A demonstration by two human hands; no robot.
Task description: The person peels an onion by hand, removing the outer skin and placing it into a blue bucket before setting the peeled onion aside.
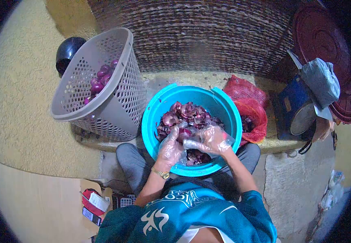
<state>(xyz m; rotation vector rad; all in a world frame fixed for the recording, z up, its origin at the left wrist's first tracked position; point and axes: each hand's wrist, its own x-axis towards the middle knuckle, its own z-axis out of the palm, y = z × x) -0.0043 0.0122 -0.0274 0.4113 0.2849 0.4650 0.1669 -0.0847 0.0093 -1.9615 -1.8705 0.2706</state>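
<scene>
Both of my hands wear clear plastic gloves, above a turquoise basin [151, 121]. Closed around a red onion [185, 135] is my left hand [170, 150], with a gold watch [160, 173] on its wrist. My right hand [212, 139] is curled beside the onion, its thumb reaching toward it. A small bit of red shows at that fist, but what it grips is hidden. Under the hands, the basin holds purple onion skins [187, 111] in a loose heap, possibly with whole onions among them.
At left stands a tall grey perforated basket [123, 93] with several red onions [102, 77] inside. Right of the basin sits a red mesh sack [246, 91]. Farther right is a blue scale [293, 105] with a grey bundle [320, 79] on top. A phone [91, 216] lies lower left.
</scene>
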